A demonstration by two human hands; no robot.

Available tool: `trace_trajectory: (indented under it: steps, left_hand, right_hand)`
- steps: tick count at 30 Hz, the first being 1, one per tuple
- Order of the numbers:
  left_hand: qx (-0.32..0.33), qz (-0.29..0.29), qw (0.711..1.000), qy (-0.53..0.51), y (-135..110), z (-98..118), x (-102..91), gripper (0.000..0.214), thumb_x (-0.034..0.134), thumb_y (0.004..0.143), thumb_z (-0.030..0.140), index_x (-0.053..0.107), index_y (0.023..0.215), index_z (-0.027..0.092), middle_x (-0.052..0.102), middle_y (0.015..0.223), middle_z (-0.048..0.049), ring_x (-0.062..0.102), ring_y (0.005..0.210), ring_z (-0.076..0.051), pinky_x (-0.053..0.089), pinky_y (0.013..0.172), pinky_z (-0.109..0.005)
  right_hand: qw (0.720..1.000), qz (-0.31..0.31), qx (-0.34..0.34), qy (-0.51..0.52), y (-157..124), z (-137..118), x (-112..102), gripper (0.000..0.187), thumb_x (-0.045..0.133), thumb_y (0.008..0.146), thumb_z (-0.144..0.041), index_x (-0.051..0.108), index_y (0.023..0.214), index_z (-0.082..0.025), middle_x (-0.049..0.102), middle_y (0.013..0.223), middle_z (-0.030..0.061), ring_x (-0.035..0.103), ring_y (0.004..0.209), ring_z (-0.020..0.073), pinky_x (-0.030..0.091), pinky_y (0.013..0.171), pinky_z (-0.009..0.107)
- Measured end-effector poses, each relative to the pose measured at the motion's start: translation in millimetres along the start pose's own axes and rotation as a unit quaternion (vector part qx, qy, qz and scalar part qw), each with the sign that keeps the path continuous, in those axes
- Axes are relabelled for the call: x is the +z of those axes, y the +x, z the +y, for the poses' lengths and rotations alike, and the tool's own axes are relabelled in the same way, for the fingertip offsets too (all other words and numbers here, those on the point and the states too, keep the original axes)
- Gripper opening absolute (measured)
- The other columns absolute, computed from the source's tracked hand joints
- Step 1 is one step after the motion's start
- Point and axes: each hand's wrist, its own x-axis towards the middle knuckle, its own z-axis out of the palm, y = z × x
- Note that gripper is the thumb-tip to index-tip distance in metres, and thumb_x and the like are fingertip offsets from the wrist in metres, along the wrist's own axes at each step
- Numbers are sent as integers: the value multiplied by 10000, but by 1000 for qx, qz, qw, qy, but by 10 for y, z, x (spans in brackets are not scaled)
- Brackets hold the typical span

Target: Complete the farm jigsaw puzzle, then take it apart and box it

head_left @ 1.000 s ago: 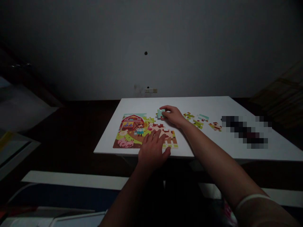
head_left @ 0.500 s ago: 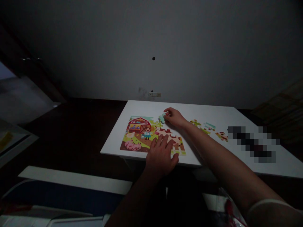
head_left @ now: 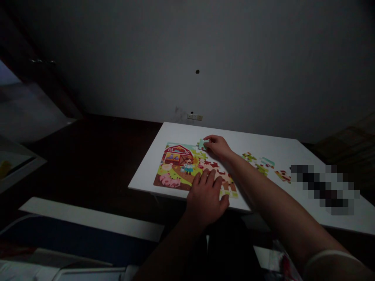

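Note:
A farm-scene jigsaw puzzle [head_left: 175, 171], partly assembled, lies near the left end of the white table [head_left: 146, 175]. It shows a red barn, a farmer, pigs and a brown-and-white cow. My left hand [head_left: 206, 195] rests flat with fingers spread over the puzzle's lower right part. At the puzzle's top edge, my right hand [head_left: 218, 146] pinches a light blue-green puzzle piece [head_left: 202, 144] between thumb and fingers. Whether that piece touches its neighbours, I cannot tell.
Several loose puzzle pieces [head_left: 262, 168] lie to the right of my right forearm. Farther right is a pixelated dark object [head_left: 322, 187]. Beyond the table stands a grey wall with a socket strip [head_left: 195, 117]. A dark blue surface with a pale edge [head_left: 73, 242] is at lower left.
The view has shifted slightly, so the table sits a little farther right. The pinched piece has turned and sits closer to the puzzle's top edge. My left hand stays on the puzzle.

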Motion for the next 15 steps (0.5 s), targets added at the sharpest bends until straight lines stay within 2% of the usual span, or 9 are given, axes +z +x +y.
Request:
trace_trajectory:
  steps: [3,6,11,15]
  left_hand:
    - [-1,-5,1000,-4,6,-3,-12,459,520,914,471,549,1303,229,458,1479,-76,354,1392,-303,314,1157,-520]
    - [-1,-9,1000,-2,11,-2,-27,458,501,923,473,545,1304,224,454,1482,-77,345,1395,-301,310,1157,-512]
    - [-2,-9,1000,1,11,0,-40,453,492,927,479,545,1301,229,465,1472,-73,353,1389,-301,310,1152,-511]
    - [-5,-8,1000,-1,11,7,-38,455,518,915,467,543,1307,236,462,1473,-72,355,1388,-303,305,1158,-511]
  right_hand:
    - [1000,15,19,10,-54,3,35,110,684,716,-279,633,797,-223,649,711,16,613,622,158,532,576,265]
    - [999,17,35,20,-98,-20,43,143,716,690,-277,610,770,-224,651,685,26,614,599,167,522,552,273]
    - [996,22,34,76,-161,-43,56,364,744,675,-239,586,1003,-248,675,808,14,655,632,174,573,606,305]
    - [1000,17,19,17,-207,-86,64,364,676,759,-247,617,1119,-262,691,947,42,678,737,189,599,721,344]
